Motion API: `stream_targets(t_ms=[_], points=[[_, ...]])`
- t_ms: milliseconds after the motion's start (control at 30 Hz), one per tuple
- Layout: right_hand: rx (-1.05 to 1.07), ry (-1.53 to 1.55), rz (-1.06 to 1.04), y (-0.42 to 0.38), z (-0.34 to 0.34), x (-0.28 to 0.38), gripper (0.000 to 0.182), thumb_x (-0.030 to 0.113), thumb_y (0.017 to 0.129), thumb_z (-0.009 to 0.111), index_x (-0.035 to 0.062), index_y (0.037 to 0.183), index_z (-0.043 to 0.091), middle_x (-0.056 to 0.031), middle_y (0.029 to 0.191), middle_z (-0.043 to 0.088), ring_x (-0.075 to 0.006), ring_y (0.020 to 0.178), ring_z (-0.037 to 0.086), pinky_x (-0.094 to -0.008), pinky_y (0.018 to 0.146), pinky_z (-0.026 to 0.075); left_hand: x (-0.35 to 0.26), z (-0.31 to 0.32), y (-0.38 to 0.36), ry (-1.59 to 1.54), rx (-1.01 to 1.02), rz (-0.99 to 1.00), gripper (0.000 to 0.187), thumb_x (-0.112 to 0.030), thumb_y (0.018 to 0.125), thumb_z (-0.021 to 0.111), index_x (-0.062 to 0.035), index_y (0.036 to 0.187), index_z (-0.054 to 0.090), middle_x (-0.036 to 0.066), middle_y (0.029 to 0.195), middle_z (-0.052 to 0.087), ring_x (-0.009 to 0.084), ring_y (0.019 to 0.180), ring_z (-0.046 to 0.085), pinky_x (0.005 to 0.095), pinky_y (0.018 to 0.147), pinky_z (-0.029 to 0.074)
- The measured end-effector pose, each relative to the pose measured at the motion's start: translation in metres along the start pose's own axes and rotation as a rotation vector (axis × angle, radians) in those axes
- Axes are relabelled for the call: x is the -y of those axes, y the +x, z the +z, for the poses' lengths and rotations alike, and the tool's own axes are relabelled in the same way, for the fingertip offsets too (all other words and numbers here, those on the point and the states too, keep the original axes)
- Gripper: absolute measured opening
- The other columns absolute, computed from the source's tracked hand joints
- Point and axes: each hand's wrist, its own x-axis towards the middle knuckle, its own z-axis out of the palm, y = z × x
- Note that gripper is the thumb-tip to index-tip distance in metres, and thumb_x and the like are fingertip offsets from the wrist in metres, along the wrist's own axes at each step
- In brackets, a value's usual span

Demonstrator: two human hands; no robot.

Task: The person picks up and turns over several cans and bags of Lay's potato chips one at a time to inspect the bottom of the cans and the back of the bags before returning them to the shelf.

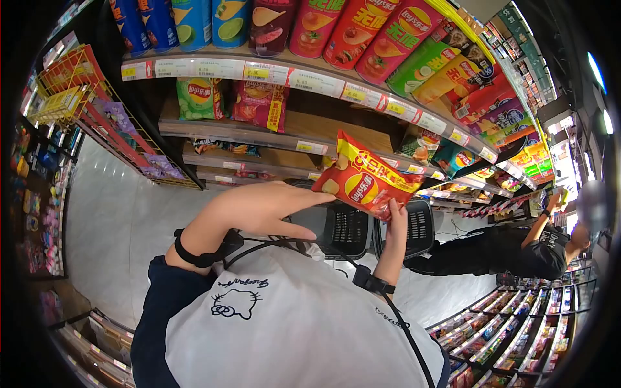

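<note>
A red and yellow bag of Lay's chips (370, 182) is held up in front of the shelves, its printed front facing me. My right hand (396, 223) grips its lower right edge, thumb on the front. Coming in from the left, my left hand (284, 208) has its fingers stretched out and its thumb spread apart. Those fingertips reach right to the bag's lower left corner. Below the bag, two black shopping baskets (347, 240) stand side by side on the floor.
Tall chip canisters (272, 26) line the upper shelf, above price labels (310, 81). A green chip bag (199, 99) and a pink one (259, 103) sit lower down. A yellow wire rack (61, 97) stands left. Another person (517, 249) in black is at the right.
</note>
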Motion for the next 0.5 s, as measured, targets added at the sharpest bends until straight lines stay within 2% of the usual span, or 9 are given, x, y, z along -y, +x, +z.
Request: stream_targets(t_ms=[67,100,167,267,300,367,467,500], points=[[-0.003,0.151,0.134,0.019,-0.007,-0.035,0.036,0.022,0.087,0.057,0.0030,0.117,0.047,-0.0087,0.109,0.057,-0.0184,0.096,0.058,-0.0348,0.082,0.048,0.011,-0.008,-0.003,0.015,-0.038,-0.002,0.064,-0.040,0.082,0.057,-0.0018,0.129,0.038,0.020,0.116,0.053,0.0362,0.099,0.055,0.0388,0.084,0.043],[-0.015,0.247,0.173,0.020,0.004,-0.040,0.037,0.027,0.086,0.058,0.0067,0.115,0.049,-0.0072,0.105,0.059,-0.0196,0.092,0.060,-0.0341,0.080,0.049,0.012,-0.014,-0.005,0.008,-0.019,-0.047,0.063,-0.037,0.081,0.059,-0.0021,0.129,0.038,0.019,0.118,0.052,0.0345,0.102,0.053,0.0382,0.086,0.041],[0.117,0.453,0.305,0.040,0.002,-0.069,0.040,0.039,0.085,0.056,0.0107,0.112,0.050,-0.0052,0.100,0.060,-0.0194,0.088,0.060,-0.0334,0.077,0.049,0.009,-0.030,-0.010,0.001,0.022,-0.142,0.062,-0.030,0.081,0.061,-0.0027,0.130,0.037,0.018,0.122,0.049,0.0312,0.110,0.049,0.0370,0.091,0.037],[0.010,0.543,0.422,0.051,0.058,-0.062,0.044,0.050,0.085,0.049,0.0118,0.106,0.053,-0.0062,0.095,0.060,-0.0185,0.085,0.058,-0.0260,0.068,0.045,0.014,-0.046,-0.020,0.058,0.003,-0.173,0.062,-0.031,0.082,0.060,-0.0044,0.132,0.035,0.016,0.125,0.048,0.0282,0.112,0.047,0.0364,0.094,0.034],[0.116,0.594,0.401,0.071,0.059,-0.082,0.054,0.057,0.081,0.050,0.0121,0.111,0.050,-0.0074,0.097,0.059,-0.0216,0.086,0.058,-0.0336,0.073,0.047,0.018,-0.049,-0.025,0.053,-0.023,-0.162,0.063,-0.030,0.082,0.060,-0.0048,0.133,0.034,0.016,0.124,0.048,0.0285,0.112,0.048,0.0365,0.094,0.034],[0.158,0.538,0.375,0.068,0.109,-0.057,0.062,0.060,0.079,0.050,0.0112,0.116,0.047,-0.0090,0.103,0.058,-0.0261,0.092,0.057,-0.0374,0.079,0.046,0.030,-0.053,-0.034,0.043,-0.073,-0.139,0.064,-0.030,0.081,0.061,-0.0057,0.133,0.033,0.017,0.123,0.049,0.0290,0.112,0.048,0.0366,0.093,0.035],[0.014,0.539,0.503,0.084,0.162,-0.052,0.059,0.059,0.082,0.045,0.0113,0.118,0.048,-0.0094,0.106,0.057,-0.0282,0.098,0.055,-0.0387,0.080,0.048,0.038,-0.060,-0.043,0.004,-0.120,-0.174,0.065,-0.028,0.080,0.062,-0.0068,0.134,0.033,0.018,0.121,0.049,0.0301,0.110,0.049,0.0365,0.091,0.038],[0.052,0.556,0.512,0.089,0.176,-0.055,0.061,0.060,0.082,0.044,0.0105,0.119,0.046,-0.0110,0.108,0.056,-0.0290,0.100,0.055,-0.0395,0.081,0.047,0.038,-0.064,-0.045,-0.004,-0.119,-0.183,0.064,-0.030,0.081,0.061,-0.0054,0.133,0.033,0.019,0.122,0.049,0.0317,0.110,0.049,0.0369,0.091,0.038]])
